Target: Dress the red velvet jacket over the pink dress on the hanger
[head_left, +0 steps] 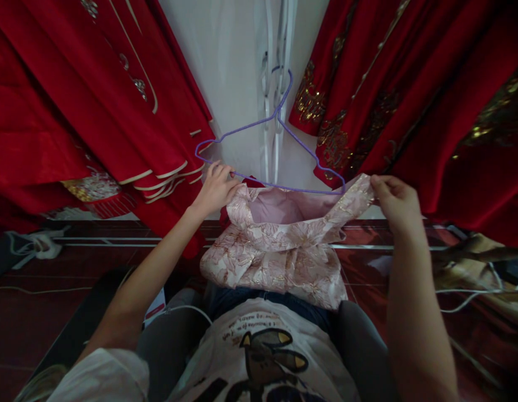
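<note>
Head view: dress (pixel 284 268), pale pink with a shiny floral pattern, sits up against the person's lap, bodice top raised and neckline spread, pink lining showing. Left hand (pixel 215 187) is clamped on the dress at its left shoulder, fingertips up by the hanger's lower bar; from where I'm standing I can't quite tell whether they also grip that bar. Right hand (pixel 395 201) pinches the end of the right strap, thumb and fingers together on the cloth, arm held out to the side. Purple hanger (pixel 242 127) is just beyond the neckline, hook up, lower bar along the back edge, right end at the right strap. Hook is near the white rods (pixel 278 111); can't tell if it's hung there. Red garments with gold and silver trim hang on both sides, left (pixel 129 100) and right (pixel 368 100). Person wears a white shirt (pixel 225 340) with a cartoon print. Dark red floor (pixel 368 279) below.
</note>
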`<action>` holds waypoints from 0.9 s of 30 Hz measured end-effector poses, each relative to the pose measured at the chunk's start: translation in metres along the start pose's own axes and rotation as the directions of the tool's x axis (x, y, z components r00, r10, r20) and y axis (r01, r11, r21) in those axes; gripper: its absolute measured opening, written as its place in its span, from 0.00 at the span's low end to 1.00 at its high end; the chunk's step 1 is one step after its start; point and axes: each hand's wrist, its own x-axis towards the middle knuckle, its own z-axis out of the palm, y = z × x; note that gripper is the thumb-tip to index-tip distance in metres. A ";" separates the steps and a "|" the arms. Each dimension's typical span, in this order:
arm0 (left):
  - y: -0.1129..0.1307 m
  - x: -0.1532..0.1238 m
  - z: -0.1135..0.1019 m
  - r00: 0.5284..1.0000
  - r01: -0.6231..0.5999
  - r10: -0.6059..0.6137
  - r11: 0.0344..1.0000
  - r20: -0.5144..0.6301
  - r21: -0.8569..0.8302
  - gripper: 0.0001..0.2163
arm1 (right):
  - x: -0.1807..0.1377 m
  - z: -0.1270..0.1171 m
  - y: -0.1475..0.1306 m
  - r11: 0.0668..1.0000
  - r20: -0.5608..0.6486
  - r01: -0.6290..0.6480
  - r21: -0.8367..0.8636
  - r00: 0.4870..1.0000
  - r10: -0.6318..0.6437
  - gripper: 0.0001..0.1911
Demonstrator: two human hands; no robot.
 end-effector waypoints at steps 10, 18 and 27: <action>0.035 0.010 0.018 0.999 0.034 -0.034 0.970 0.006 -0.240 0.14 | 0.007 0.025 -0.047 0.822 -0.063 0.348 -0.451 0.906 -0.418 0.13; 0.057 0.035 0.022 0.940 0.223 -0.331 0.777 -0.082 -0.588 0.15 | 0.027 0.054 -0.070 0.630 0.247 0.521 -0.576 0.846 -0.473 0.12; -0.003 0.006 0.021 0.528 0.550 -0.772 0.628 -0.353 -0.551 0.14 | 0.030 0.054 -0.057 0.712 0.244 0.528 -0.463 0.848 -0.471 0.14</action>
